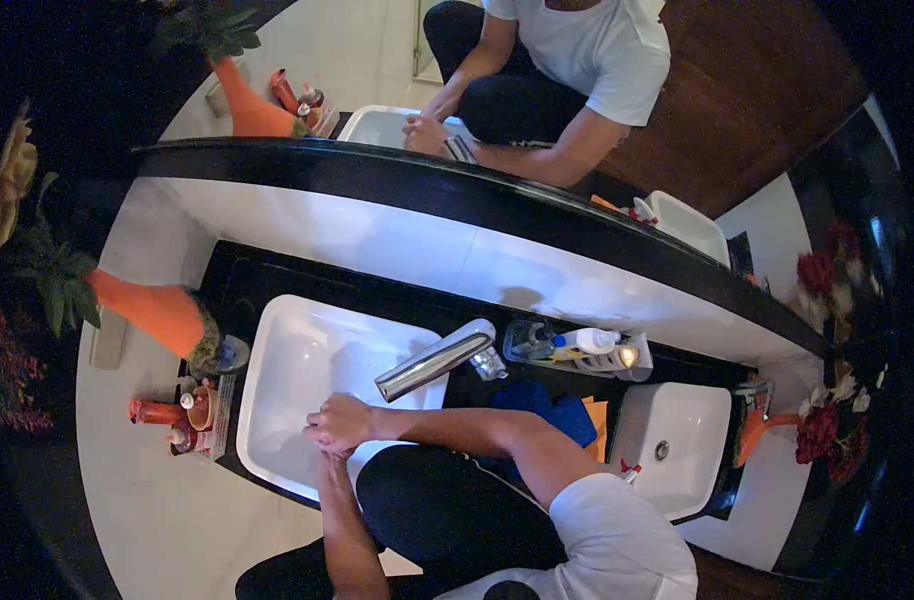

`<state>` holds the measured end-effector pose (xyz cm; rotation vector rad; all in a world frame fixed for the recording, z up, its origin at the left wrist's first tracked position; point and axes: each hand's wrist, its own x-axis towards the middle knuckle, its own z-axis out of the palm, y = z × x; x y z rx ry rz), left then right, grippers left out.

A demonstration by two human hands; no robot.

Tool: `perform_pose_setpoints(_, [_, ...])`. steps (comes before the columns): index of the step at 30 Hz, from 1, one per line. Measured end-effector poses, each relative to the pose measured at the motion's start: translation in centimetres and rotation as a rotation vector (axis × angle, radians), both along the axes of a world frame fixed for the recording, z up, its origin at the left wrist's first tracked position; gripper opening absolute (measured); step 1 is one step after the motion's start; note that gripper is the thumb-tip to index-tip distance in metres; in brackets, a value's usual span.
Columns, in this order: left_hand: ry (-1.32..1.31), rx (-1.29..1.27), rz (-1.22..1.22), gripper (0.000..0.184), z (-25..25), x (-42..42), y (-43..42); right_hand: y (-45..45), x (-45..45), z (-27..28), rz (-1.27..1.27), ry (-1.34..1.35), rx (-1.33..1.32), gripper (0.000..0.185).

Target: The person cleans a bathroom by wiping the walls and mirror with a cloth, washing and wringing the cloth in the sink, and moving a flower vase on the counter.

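Observation:
My left hand [333, 451] and my right hand [343, 421] are pressed together over the front part of a white washbasin [255, 400]. The right hand lies on top with its fingers curled in, covering most of the left. Both look closed; whatever lies between them, if anything, is hidden. A chrome tap [432, 365] reaches out over the basin just beyond my right wrist. No stream of water can be made out. The mirror [367, 80] shows the same joined hands over the basin.
A second white basin [702, 420] is at the right. Behind the tap stands a clear tray [522, 345] with bottles. Blue cloth [547, 405] lies under my right arm. An orange vase [157, 310] and a rack of red bottles [217, 425] stand left. My raised knee [447, 510] touches the counter area.

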<state>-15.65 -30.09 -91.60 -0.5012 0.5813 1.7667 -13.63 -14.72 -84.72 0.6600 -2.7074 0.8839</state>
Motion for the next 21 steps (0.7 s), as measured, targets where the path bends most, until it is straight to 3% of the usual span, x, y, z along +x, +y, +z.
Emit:
perform_pose_setpoints(4, [0.165, -0.192, 0.159, 0.045, 1.9, -2.6, 4.6, 0.1, -0.4, -0.4, -0.266, -0.041, -0.108, 0.021])
perform_pose_setpoints(6, [0.343, -0.342, 0.202, 0.037, 3.8, -2.9, 5.7, 0.3, -0.5, -0.9, -0.545, -0.330, -0.342, 0.027])
perform_pose_setpoints(7, [0.518, -0.496, 0.241, 0.031, 4.5, -2.9, 6.0, 0.1, -0.3, -1.0, -0.572, -0.453, -0.565, 0.035])
perform_pose_setpoints(8, [0.520, -0.496, 0.242, 0.031, 4.5, -2.9, 6.0, 0.0, 0.0, -1.1, -0.571, -0.452, -0.565, 0.035])
perform_pose_setpoints(9, [0.819, -0.709, 0.235, 0.025, 4.6, -2.9, 6.0, 0.2, 0.8, -0.3, -0.511, -0.694, -0.919, 0.037])
perform_pose_setpoints(11, [1.281, -1.012, 0.158, 0.016, 6.9, -1.8, 6.9, 0.7, 3.6, -0.9, -0.124, -0.965, -1.561, 0.051])
perform_pose_setpoints(12, [1.282, -1.012, 0.159, 0.016, 7.5, -1.3, 7.0, 1.0, 3.9, -0.5, -0.124, -0.965, -1.561, 0.051])
perform_pose_setpoints(14, [1.448, -0.950, 0.172, 0.012, 8.1, -0.8, 7.1, 1.4, 4.1, 0.2, -0.205, -1.279, -1.929, 0.052])
perform_pose_setpoints(15, [1.360, -0.916, 0.195, 0.012, 8.0, -0.7, 7.0, 1.5, 4.1, 0.5, -0.247, -1.441, -2.111, 0.055])
perform_pose_setpoints(16, [1.362, -0.918, 0.195, 0.012, 8.3, -0.4, 7.3, 1.5, 3.6, -0.6, -0.243, -1.440, -2.112, 0.055])
perform_pose_setpoints(18, [1.409, -0.832, 0.449, 0.007, 9.0, 0.7, 8.3, 1.2, 1.9, -3.5, -0.040, -1.482, -1.887, 0.051])
perform_pose_setpoints(19, [1.408, -0.836, 0.443, 0.007, 8.8, 1.0, 8.4, 0.3, 1.2, -2.4, -0.207, -1.210, -1.672, 0.049])
perform_pose_setpoints(21, [1.256, -0.839, 0.670, 0.005, 7.9, 1.2, 8.7, -1.3, 0.3, -1.9, -0.690, -0.657, -1.089, 0.040])
